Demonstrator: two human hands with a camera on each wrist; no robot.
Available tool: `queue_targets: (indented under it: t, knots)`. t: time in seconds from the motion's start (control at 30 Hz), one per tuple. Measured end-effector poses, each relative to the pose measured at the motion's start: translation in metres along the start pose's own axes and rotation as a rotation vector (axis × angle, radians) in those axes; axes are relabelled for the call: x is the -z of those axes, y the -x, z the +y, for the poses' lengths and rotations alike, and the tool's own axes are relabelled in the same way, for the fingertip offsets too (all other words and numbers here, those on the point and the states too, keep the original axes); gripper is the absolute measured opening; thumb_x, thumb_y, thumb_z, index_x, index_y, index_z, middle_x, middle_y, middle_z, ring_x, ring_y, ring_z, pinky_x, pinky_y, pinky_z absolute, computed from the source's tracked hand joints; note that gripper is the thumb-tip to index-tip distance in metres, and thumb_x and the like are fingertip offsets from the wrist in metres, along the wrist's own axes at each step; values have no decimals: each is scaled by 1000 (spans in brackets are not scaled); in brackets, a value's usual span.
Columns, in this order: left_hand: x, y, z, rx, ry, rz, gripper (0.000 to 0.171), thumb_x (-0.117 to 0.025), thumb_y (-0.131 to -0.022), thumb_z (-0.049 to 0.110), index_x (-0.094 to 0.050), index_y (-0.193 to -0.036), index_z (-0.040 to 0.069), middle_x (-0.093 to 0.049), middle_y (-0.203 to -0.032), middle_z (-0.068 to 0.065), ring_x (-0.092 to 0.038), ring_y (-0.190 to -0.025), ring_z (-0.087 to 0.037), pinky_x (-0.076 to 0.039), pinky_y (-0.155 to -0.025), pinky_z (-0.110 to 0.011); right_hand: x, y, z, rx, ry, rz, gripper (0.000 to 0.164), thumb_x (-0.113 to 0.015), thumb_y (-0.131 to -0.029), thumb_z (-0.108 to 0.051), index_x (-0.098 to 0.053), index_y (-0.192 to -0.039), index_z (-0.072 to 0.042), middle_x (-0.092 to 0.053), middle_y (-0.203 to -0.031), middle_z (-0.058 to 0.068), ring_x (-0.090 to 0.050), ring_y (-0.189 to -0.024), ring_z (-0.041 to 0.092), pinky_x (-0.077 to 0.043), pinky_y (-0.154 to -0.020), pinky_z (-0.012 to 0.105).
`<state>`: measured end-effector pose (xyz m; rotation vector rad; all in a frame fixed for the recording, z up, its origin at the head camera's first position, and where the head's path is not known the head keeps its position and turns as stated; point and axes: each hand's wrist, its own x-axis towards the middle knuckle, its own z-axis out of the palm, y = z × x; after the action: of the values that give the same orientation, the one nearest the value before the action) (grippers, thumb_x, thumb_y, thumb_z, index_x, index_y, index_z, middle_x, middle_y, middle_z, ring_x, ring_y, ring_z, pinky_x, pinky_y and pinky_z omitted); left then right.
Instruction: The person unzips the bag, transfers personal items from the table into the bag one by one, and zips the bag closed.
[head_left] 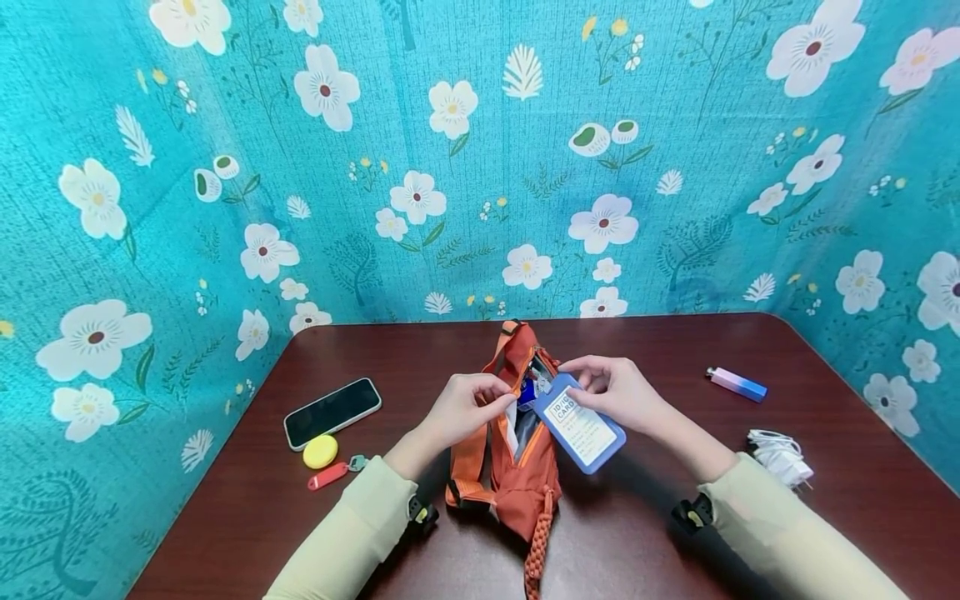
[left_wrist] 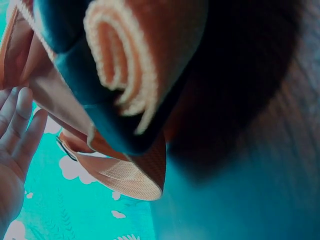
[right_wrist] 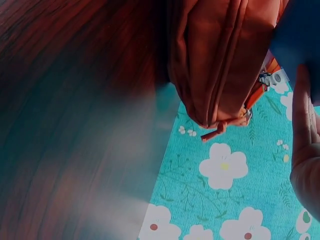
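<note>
An orange-brown sling bag lies on the table with its zipped mouth spread apart. My left hand pinches the left edge of that opening between thumb and fingers. In my right hand is a blue ID card holder, gripped near its upper right side and tilted over the bag's right edge. Its clear clip end points into the opening, where a dark blue item shows. The left wrist view has the bag's rolled strap up close; the right wrist view shows the bag's side.
On the left lie a smartphone, a yellow round case and a key with a red tag. A pink-blue lighter-like stick and a white charger with cable lie on the right. Flowered cloth hangs behind the table.
</note>
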<state>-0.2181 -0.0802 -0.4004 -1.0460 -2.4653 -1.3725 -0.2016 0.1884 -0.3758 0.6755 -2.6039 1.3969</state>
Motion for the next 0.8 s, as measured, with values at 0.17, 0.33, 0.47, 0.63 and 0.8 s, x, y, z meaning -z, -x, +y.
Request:
queue_targets:
  t: [0.17,0.33,0.47,0.63,0.8]
  knots:
    - [-1,0,0,5,-5,-5,7,-70,-91,19,-74,-93,14,-63,-76,12,-56,-63,-7,-52,-59,-27,-10,-6,-4,-24,10,46,28,-74,-84,-7,-70,-111,-3,-59,-73,0,-59,-62,17,-47,-55,26]
    - [-1,-1,-1,-20,-5,-6,7,-70,-91,18,-74,-94,13,-63,-76,12,-55,-62,-7,-51,-58,-26,-20,-13,-7,-56,-10,102,28,-74,-83,-6,-71,-110,-2,-60,-72,1,-59,-61,18,-47,-55,25]
    - [-2,-2,0,-26,-3,-11,7,-69,-92,18,-74,-94,13,-62,-75,11,-54,-62,-8,-50,-57,-26,-29,-17,-8,-68,-21,149,27,-74,-83,-4,-71,-109,-1,-60,-71,2,-57,-60,18,-47,-54,24]
    - [-2,-2,2,-21,11,-23,8,-68,-93,17,-74,-95,12,-62,-75,9,-53,-62,-9,-50,-57,-26,-38,-20,-11,-58,-43,203,27,-74,-82,-2,-70,-109,2,-60,-70,3,-58,-60,18,-48,-55,23]
    - [-2,-2,2,-22,15,-14,7,-69,-91,16,-74,-94,11,-62,-75,10,-53,-64,-9,-49,-57,-26,-44,-23,-12,-67,-35,264,28,-74,-82,-1,-70,-109,2,-61,-70,3,-58,-60,17,-49,-56,22]
